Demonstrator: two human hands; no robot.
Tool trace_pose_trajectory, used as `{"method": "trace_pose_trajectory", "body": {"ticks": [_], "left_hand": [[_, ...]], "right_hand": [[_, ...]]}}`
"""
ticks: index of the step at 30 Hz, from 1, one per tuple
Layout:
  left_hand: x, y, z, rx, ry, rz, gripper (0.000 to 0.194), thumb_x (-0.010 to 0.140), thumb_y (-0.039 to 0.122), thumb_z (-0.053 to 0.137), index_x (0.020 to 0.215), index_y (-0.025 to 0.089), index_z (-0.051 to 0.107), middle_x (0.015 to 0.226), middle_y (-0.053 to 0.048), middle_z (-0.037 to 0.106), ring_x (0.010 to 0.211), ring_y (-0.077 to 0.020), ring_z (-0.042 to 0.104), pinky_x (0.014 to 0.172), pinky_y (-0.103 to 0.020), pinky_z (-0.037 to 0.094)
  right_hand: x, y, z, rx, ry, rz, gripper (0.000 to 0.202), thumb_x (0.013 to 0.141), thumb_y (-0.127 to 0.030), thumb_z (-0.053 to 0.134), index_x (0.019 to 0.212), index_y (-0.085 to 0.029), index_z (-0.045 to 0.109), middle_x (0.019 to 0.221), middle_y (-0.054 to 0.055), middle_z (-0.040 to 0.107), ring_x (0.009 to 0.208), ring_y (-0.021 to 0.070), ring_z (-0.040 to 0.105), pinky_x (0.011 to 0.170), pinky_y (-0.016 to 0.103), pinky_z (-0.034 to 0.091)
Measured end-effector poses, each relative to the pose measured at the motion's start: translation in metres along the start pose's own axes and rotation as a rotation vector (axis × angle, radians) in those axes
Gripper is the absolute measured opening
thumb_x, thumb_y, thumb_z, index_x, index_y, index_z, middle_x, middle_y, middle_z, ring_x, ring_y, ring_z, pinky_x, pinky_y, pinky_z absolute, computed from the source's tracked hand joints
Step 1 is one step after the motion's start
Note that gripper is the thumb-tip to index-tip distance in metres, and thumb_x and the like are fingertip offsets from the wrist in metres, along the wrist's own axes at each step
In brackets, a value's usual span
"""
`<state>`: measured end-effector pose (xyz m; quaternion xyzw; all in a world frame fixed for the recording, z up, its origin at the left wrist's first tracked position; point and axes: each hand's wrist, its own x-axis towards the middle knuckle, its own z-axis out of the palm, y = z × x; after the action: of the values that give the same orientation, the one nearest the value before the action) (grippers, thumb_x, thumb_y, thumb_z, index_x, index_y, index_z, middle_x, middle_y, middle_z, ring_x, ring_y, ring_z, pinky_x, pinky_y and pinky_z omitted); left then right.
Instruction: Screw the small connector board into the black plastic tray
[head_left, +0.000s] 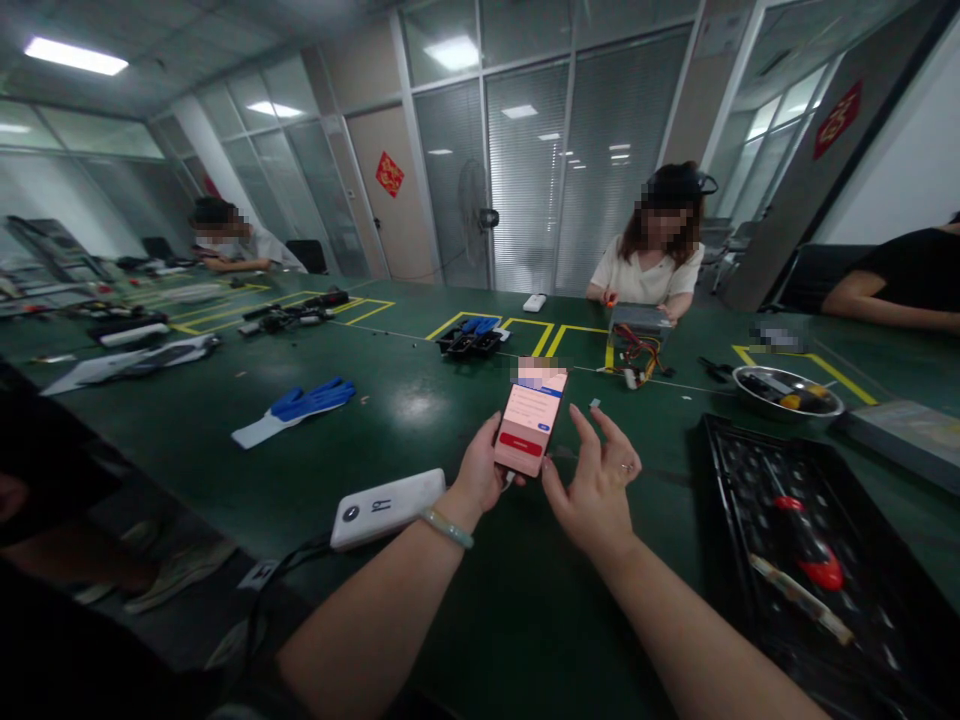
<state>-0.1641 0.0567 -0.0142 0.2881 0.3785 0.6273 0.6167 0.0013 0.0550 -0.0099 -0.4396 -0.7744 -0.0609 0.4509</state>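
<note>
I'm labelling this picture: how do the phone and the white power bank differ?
The phone is held in the left hand; the white power bank lies on the table. The phone glows pink and red; the white power bank has dark markings. Both are oblong.

Room is dimly lit by ceiling lights beyond the phone | glare is thrown on the surface left of the phone | phone's top is pixelated | edges are stretched

Phone in left fingers (cabled, apparently)
</note>
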Motion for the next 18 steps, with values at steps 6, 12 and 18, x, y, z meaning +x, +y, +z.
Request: {"method": "trace_pose_trajectory", "body": {"ticks": [6, 12, 18], "left_hand": [[-0.0004, 0.0009, 0.0014, -0.013, -0.028, -0.01, 0.055, 0.099, 0.052, 0.036, 0.124, 0.012, 0.063, 0.09, -0.013, 0.076, 0.068, -0.023, 0.073, 0.034, -0.022, 0.043], [0.0004, 0.001, 0.0002, -0.019, -0.028, -0.023, 0.056, 0.099, 0.052, 0.036, 0.126, 0.011, 0.062, 0.091, -0.014, 0.076, 0.069, -0.0236, 0.074, 0.034, -0.022, 0.043], [0.001, 0.0012, -0.0005, -0.021, -0.035, -0.026, 0.055, 0.099, 0.052, 0.036, 0.127, 0.013, 0.062, 0.09, -0.013, 0.076, 0.069, -0.0237, 0.074, 0.035, -0.022, 0.044]], "right_hand": [[0.0002, -0.002, -0.0044, -0.018, -0.047, -0.032, 0.047, 0.092, -0.037, 0.056, 0.138, -0.029, 0.052, 0.151, 0.015, 0.032, 0.137, 0.036, 0.036, 0.1, 0.052, 0.03], [0.0017, -0.0039, -0.0072, -0.015, -0.057, -0.033, 0.038, 0.091, -0.036, 0.059, 0.128, -0.033, 0.062, 0.15, 0.013, 0.033, 0.135, 0.0358, 0.037, 0.099, 0.052, 0.03], [0.0016, -0.0046, -0.0085, -0.012, -0.065, -0.037, 0.036, 0.089, -0.035, 0.061, 0.126, -0.034, 0.063, 0.149, 0.012, 0.033, 0.134, 0.0357, 0.037, 0.099, 0.051, 0.029]]}}
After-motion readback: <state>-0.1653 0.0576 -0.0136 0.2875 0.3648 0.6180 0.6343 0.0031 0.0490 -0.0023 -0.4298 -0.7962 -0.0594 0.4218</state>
